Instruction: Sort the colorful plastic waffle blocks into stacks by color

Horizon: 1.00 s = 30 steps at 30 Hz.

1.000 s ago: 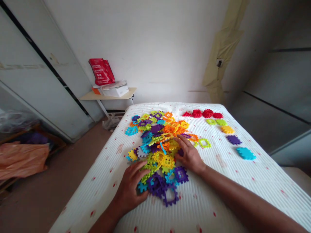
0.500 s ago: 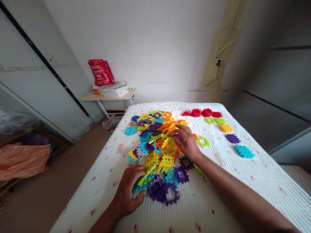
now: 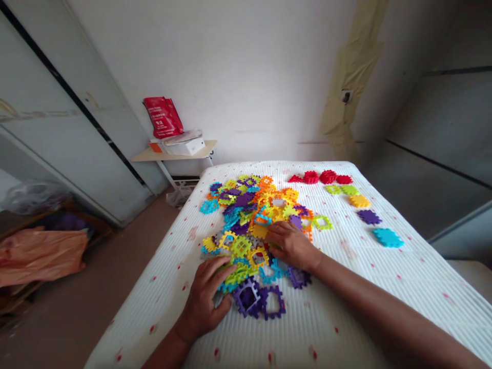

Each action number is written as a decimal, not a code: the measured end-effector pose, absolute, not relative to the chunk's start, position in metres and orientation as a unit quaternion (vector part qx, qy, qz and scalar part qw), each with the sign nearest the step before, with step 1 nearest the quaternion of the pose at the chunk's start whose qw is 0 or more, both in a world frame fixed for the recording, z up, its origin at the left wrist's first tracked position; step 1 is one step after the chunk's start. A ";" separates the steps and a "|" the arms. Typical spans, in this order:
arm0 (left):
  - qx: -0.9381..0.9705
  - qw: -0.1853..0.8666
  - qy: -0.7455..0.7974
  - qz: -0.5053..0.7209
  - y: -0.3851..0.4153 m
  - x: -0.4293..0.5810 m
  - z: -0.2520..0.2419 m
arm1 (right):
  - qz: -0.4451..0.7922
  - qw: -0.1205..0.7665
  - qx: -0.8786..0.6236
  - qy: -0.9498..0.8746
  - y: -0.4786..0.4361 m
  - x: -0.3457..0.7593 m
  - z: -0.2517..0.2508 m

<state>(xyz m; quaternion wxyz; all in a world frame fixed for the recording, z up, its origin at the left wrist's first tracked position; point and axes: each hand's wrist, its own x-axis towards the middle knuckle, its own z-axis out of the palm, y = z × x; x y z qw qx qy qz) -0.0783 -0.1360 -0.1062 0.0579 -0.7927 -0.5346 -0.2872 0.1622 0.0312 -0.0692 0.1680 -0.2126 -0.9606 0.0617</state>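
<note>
A loose heap of colourful plastic interlocking tiles with notched edges lies on the bed. My left hand [image 3: 207, 292] rests at the heap's near left edge, thumb and fingers apart beside some lime-green tiles [image 3: 239, 271]. My right hand [image 3: 291, 245] reaches into the middle of the heap, its fingers together and bent down. A yellow tile [image 3: 258, 231] and a yellow frame tile [image 3: 257, 258] lie by its fingertips; what they grip, if anything, is hidden. Purple frame tiles [image 3: 273, 302] lie nearest me, between my hands.
Along the right side of the bed [image 3: 346, 297] are red tile stacks [image 3: 328, 177], green tiles [image 3: 350, 190], a yellow tile stack [image 3: 360, 201], a purple one [image 3: 369, 217] and a blue one [image 3: 388, 237]. Behind, a small table [image 3: 209, 147] holds a red bag [image 3: 163, 118] and a white box [image 3: 188, 147].
My right hand has come nearer and lower in the heap, and tiles around it have shifted and spread. My left hand's fingers have loosened from the green tiles.
</note>
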 end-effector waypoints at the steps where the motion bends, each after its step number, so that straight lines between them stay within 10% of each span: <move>1: -0.788 0.063 -0.538 -0.291 -0.136 -0.078 -0.108 | 0.062 0.181 -0.213 -0.958 0.033 0.167 -0.070; 11: -0.791 0.077 -0.544 -0.270 -0.136 -0.077 -0.102 | -0.003 0.306 -0.237 -0.922 0.034 0.216 -0.079; 30: -0.801 0.131 -0.555 -0.179 -0.128 -0.068 -0.110 | 0.069 0.184 -0.249 -0.948 0.012 0.234 -0.106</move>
